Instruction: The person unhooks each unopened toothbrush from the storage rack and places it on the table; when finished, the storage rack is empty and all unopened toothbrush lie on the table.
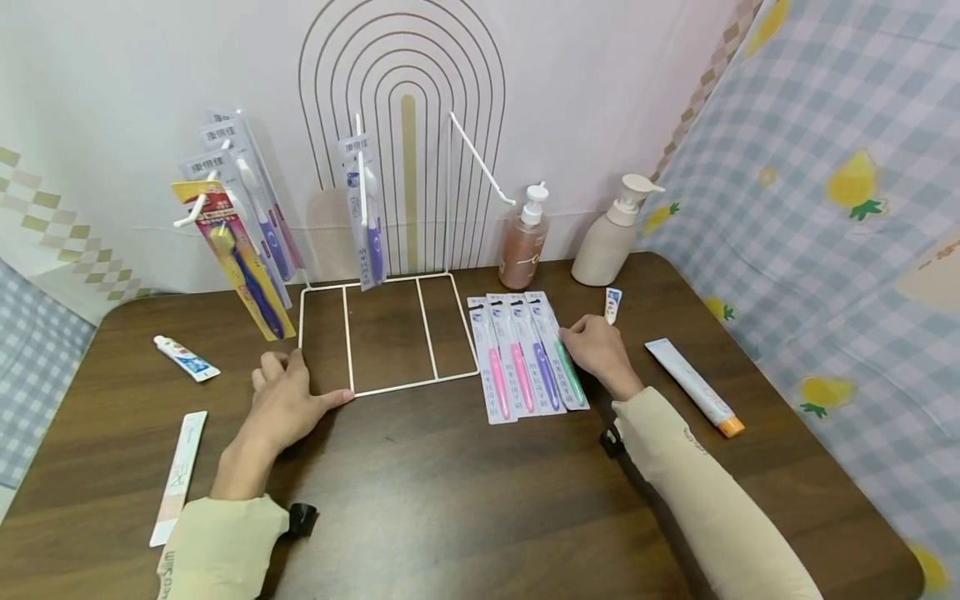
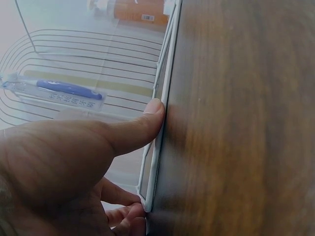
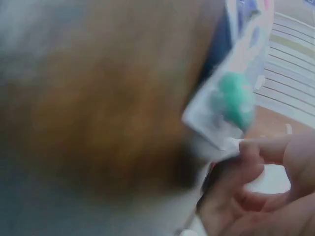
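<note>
I have the green toothbrush pack [image 1: 569, 371] pinched by its edge in my nearer right hand [image 1: 597, 347], lying eight o'clock of the fingertips, axis eleven-to-five, while my left hand [image 1: 285, 402] grips the white rack [image 1: 437, 379] towards nine.

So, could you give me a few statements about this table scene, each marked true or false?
1. The left hand touches the white wire rack. True.
2. The right hand touches the packaged green toothbrush. True.
3. The four packaged toothbrushes lying on the table all have pink handles. False: two are pink, one purple, one green.
4. The yellow-edged toothbrush package lies flat on the table. False: it hangs from the rack's hook.
5. The cream pump bottle lies on its side. False: it stands upright.
</note>
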Available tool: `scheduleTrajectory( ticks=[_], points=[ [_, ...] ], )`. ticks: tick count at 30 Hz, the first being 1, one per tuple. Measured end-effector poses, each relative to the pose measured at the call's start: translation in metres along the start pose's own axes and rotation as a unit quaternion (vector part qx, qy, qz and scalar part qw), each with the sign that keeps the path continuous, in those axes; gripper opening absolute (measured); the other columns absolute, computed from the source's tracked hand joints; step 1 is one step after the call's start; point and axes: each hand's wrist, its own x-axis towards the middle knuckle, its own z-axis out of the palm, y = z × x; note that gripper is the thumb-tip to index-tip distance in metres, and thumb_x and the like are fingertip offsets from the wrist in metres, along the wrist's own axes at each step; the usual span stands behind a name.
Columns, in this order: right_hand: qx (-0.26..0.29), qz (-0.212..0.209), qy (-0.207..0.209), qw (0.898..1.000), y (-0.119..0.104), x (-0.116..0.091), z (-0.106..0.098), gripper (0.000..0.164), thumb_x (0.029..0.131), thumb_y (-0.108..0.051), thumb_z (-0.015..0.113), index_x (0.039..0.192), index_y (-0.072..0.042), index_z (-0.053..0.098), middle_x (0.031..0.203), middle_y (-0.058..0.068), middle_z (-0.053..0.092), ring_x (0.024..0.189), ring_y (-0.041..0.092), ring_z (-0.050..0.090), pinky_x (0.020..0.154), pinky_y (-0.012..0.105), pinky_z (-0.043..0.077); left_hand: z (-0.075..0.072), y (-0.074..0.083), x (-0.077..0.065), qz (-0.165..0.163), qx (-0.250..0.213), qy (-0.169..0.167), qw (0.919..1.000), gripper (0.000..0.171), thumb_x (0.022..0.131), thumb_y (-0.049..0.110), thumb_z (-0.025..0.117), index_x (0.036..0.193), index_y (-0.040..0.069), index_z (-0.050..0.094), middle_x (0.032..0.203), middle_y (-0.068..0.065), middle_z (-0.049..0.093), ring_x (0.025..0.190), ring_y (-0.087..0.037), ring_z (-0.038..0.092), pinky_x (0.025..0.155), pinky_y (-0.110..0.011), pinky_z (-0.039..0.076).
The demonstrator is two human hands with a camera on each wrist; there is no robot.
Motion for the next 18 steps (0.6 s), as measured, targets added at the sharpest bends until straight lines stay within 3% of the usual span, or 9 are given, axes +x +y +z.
scheduleTrajectory(
  ticks=[3,5,8,10,15,18],
  points=[
    [-0.030,-0.039,0.012,0.999,-0.017,-0.009,0.003,0.041,0.114,-0.033,0.064,0.130,0.004,0.074,0.122,0.024,0.078,0.104,0.036,0.071,0.091,0.051,0.058,-0.001,-0.001,0.000,-0.003,-0.002,-0.002,1.0000,0.130,0.101,0.060,0.084,0.170,-0.025,0.015,0.157,-0.048,0.022,0.120,-0.052,0.029,0.103,-0.067,0.043],
    [-0.039,-0.085,0.013,0.995,-0.030,-0.016,0.008,0.043,0.113,-0.031,0.068,0.135,0.005,0.074,0.125,0.027,0.077,0.107,0.039,0.071,0.097,0.056,0.058,-0.001,-0.002,0.000,-0.004,-0.004,-0.002,1.0000,0.130,0.101,0.060,0.084,0.171,-0.025,0.014,0.158,-0.048,0.021,0.122,-0.052,0.029,0.104,-0.067,0.044],
    [-0.050,-0.162,-0.010,0.986,-0.049,-0.023,0.020,0.045,0.109,-0.029,0.077,0.139,0.004,0.077,0.128,0.027,0.077,0.108,0.038,0.072,0.099,0.058,0.059,0.001,-0.002,0.001,-0.002,-0.007,0.003,1.0000,0.127,0.101,0.056,0.085,0.171,-0.025,0.015,0.159,-0.048,0.022,0.122,-0.052,0.029,0.104,-0.068,0.044],
    [-0.055,-0.211,-0.025,0.976,-0.046,-0.016,0.041,0.051,0.106,-0.039,0.082,0.139,-0.001,0.079,0.126,0.020,0.078,0.107,0.032,0.074,0.097,0.053,0.061,0.001,-0.001,0.001,-0.002,-0.006,0.004,1.0000,0.127,0.101,0.055,0.085,0.171,-0.025,0.016,0.158,-0.047,0.023,0.122,-0.052,0.030,0.104,-0.066,0.044],
    [-0.104,-0.243,-0.046,0.964,-0.039,0.011,0.098,0.065,0.097,-0.055,0.090,0.144,-0.012,0.080,0.123,0.009,0.077,0.105,0.025,0.076,0.091,0.046,0.063,0.001,0.003,-0.002,-0.007,-0.008,0.002,0.9999,0.126,0.101,0.054,0.085,0.171,-0.024,0.016,0.155,-0.045,0.025,0.120,-0.049,0.030,0.102,-0.063,0.045],
    [-0.124,-0.243,-0.047,0.961,-0.050,0.015,0.117,0.064,0.095,-0.055,0.090,0.144,-0.014,0.080,0.120,0.007,0.076,0.101,0.023,0.073,0.088,0.045,0.062,-0.003,0.005,-0.004,-0.012,-0.008,0.004,0.9999,0.124,0.102,0.052,0.085,0.171,-0.025,0.016,0.154,-0.044,0.026,0.120,-0.048,0.030,0.102,-0.063,0.044]
  ],
)
